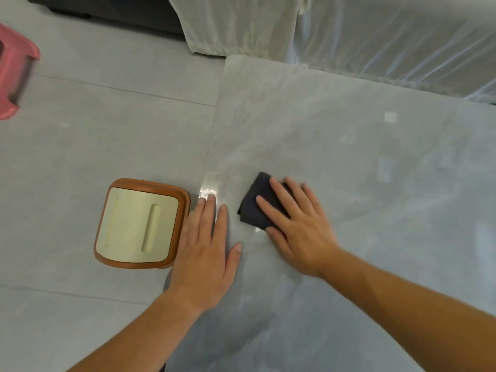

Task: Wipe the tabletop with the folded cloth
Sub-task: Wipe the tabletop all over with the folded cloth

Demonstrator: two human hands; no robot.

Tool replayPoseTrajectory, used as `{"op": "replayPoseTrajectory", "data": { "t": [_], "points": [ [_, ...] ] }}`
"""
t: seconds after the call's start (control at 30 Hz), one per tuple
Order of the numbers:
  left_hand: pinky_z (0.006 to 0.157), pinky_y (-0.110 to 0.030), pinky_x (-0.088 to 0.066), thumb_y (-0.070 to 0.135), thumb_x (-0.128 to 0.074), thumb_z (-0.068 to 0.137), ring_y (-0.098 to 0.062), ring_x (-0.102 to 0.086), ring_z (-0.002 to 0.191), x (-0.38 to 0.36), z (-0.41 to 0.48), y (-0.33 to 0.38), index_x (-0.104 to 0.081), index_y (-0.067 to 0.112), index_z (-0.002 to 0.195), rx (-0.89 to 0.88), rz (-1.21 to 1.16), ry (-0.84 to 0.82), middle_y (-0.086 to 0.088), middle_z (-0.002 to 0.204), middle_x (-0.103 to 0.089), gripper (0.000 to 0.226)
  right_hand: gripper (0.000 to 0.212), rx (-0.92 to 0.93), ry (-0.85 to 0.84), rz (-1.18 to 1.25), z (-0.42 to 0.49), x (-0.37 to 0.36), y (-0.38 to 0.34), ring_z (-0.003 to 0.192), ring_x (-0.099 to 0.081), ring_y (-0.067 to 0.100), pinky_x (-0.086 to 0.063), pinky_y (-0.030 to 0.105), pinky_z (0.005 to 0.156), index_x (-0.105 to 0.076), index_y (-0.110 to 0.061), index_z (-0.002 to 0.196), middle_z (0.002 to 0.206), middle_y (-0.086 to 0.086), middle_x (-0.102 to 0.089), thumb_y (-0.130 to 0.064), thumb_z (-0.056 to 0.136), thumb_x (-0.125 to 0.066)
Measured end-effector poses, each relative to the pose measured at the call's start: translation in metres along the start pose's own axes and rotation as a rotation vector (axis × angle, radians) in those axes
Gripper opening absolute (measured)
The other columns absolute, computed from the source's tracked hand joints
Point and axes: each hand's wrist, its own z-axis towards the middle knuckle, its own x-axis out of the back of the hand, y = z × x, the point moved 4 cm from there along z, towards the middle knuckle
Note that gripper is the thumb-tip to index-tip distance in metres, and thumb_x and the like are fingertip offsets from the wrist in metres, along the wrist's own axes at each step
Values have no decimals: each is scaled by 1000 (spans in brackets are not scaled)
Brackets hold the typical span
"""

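The grey marbled tabletop [349,157] fills the right and middle of the head view. A dark folded cloth [255,205] lies flat on it near its left edge. My right hand [298,226] presses down on the cloth with spread fingers, covering its right part. My left hand [206,253] rests flat and open on the table's left edge, just left of the cloth and apart from it.
A brown-rimmed bin with a cream lid [139,224] stands on the floor against the table's left edge, beside my left hand. A pink stool [13,76] is at far left. A plastic-covered sofa [375,36] borders the table's far side.
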Motion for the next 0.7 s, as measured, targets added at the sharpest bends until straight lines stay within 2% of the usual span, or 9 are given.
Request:
{"op": "replayPoseTrajectory", "data": {
  "t": [0.07,0.13,0.2,0.23,0.3,0.4,0.5,0.57,0.7],
  "points": [
    [121,-51,-21,51,-26,101,-29,2,153,-1,0,1,-18,5,156,19,8,-13,-16,166,-4,72,54,15,15,-17,13,4,20,150,-25,39,-19,56,121,-37,-31,153,165,8,-24,-45,102,-39],
    [121,-51,-21,51,-25,101,-30,1,153,-2,1,2,-18,5,156,27,25,-14,-17,166,-4,72,55,-183,92,4,39,18,48,150,-23,39,-18,56,121,-35,-31,154,166,8,-22,-47,101,-36],
    [121,-51,-21,50,-26,101,-30,1,153,-3,-2,2,-19,6,156,25,14,-12,-17,166,-5,70,57,-430,95,80,54,25,65,154,-8,34,-6,51,124,-24,-34,157,169,4,-9,-48,103,-29],
    [121,-51,-21,49,-27,102,-30,2,153,-4,-5,2,-18,6,156,26,4,-18,-17,166,-4,70,57,-493,92,99,53,25,62,154,-4,32,-3,49,125,-21,-34,158,169,3,-4,-48,103,-28],
    [121,-51,-21,50,-28,102,-29,4,153,-8,-17,0,-16,8,157,40,-6,-42,-15,166,-2,71,58,-458,97,79,33,18,37,154,-7,34,-5,50,124,-25,-31,158,169,5,-7,-47,103,-32],
    [121,-51,-21,51,-26,102,-27,6,153,-12,-35,-1,-11,9,158,56,-22,-71,-12,167,3,72,55,-164,44,29,-21,-2,-16,152,-17,36,-16,56,122,-34,-28,155,167,9,-16,-44,102,-38],
    [122,-50,-19,52,-24,103,-26,8,153,-13,-42,0,-7,11,159,33,-11,-93,-11,167,7,71,54,17,-42,19,-28,-5,-23,153,-17,35,-17,56,122,-32,-31,156,167,7,-16,-45,104,-35],
    [122,-49,-19,54,-19,103,-27,7,153,-13,-42,-2,-6,12,159,32,8,-101,-10,167,7,70,54,9,-27,12,11,2,-13,153,-16,35,-13,55,123,-31,-32,156,167,5,-17,-46,104,-33],
    [122,-48,-18,54,-13,103,-26,7,153,-13,-42,-5,-6,13,159,14,7,-110,-9,167,6,69,56,-285,59,43,120,16,-3,154,-5,34,0,49,125,-19,-33,159,169,4,-4,-48,105,-25]
  ]
}}
